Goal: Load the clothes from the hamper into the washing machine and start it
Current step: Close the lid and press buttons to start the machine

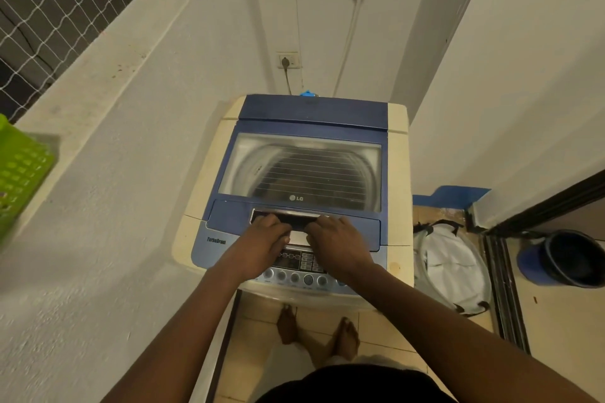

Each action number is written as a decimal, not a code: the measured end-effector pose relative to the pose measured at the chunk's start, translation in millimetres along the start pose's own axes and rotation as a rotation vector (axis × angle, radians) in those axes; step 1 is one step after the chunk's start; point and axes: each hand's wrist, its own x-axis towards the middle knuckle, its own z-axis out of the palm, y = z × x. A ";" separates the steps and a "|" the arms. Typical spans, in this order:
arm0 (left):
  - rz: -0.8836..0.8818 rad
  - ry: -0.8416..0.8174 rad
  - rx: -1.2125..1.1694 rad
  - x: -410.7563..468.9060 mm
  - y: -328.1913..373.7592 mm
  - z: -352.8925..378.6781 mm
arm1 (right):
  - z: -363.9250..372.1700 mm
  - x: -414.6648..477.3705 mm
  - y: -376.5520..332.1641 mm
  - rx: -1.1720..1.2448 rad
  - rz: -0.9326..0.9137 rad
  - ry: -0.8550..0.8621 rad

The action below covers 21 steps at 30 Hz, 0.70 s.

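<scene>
A top-loading washing machine with a cream body stands in front of me. Its blue lid with a clear window lies down flat, and the steel drum shows through the window. My left hand and my right hand sit side by side at the lid's front handle recess, fingers curled into it. Below my hands lies the control panel with a row of round buttons. A white collapsible hamper with black handles stands on the floor to the machine's right; it looks empty.
A low white parapet wall with netting above it runs along the left, close to the machine. A green plastic basket sits on it. A dark bucket stands at the right past a sliding-door track. A plug and a water hose are on the back wall.
</scene>
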 end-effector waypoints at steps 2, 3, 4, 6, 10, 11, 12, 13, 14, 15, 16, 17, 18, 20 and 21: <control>-0.030 0.039 -0.045 -9.3 6.6 2.0 | 0.2 -5.8 1.4 0.033 -0.011 -0.010; -0.047 0.054 -0.064 -15.0 9.2 2.9 | -0.5 -9.5 2.1 0.068 -0.011 -0.003; -0.062 0.072 -0.079 -21.4 11.8 3.9 | -2.2 -14.6 2.6 0.112 -0.003 0.018; -0.067 0.123 -0.103 -36.5 15.4 6.3 | -7.7 -29.1 4.2 0.204 0.027 0.064; -0.082 0.214 -0.141 -67.8 21.1 14.1 | -16.3 -70.3 15.1 0.319 0.129 0.121; -0.112 0.231 -0.150 -74.0 21.6 17.5 | -15.9 -81.4 19.5 0.331 0.166 0.128; -0.146 0.244 -0.153 -79.2 22.2 21.0 | -15.0 -92.0 23.8 0.341 0.209 0.137; -0.177 0.252 -0.150 -83.6 21.6 24.8 | -13.1 -101.6 27.7 0.348 0.254 0.146; -0.195 0.258 -0.147 -88.2 21.3 28.8 | -11.1 -111.6 29.9 0.348 0.296 0.154; -0.202 0.261 -0.146 -92.6 20.7 33.0 | -9.3 -120.4 30.6 0.347 0.333 0.158; -0.205 0.259 -0.151 -97.3 20.1 36.3 | -7.3 -128.6 29.1 0.346 0.362 0.158; -0.206 0.253 -0.156 -101.4 19.1 39.4 | -5.2 -135.7 26.4 0.341 0.377 0.157; -0.207 0.248 -0.153 -104.2 18.7 41.2 | -3.4 -140.3 23.3 0.330 0.379 0.153; -0.198 0.239 -0.141 -112.4 18.5 45.0 | 1.1 -147.5 13.8 0.273 0.358 0.137; -0.191 0.235 -0.139 -116.0 18.8 46.7 | 2.7 -148.8 9.9 0.238 0.350 0.129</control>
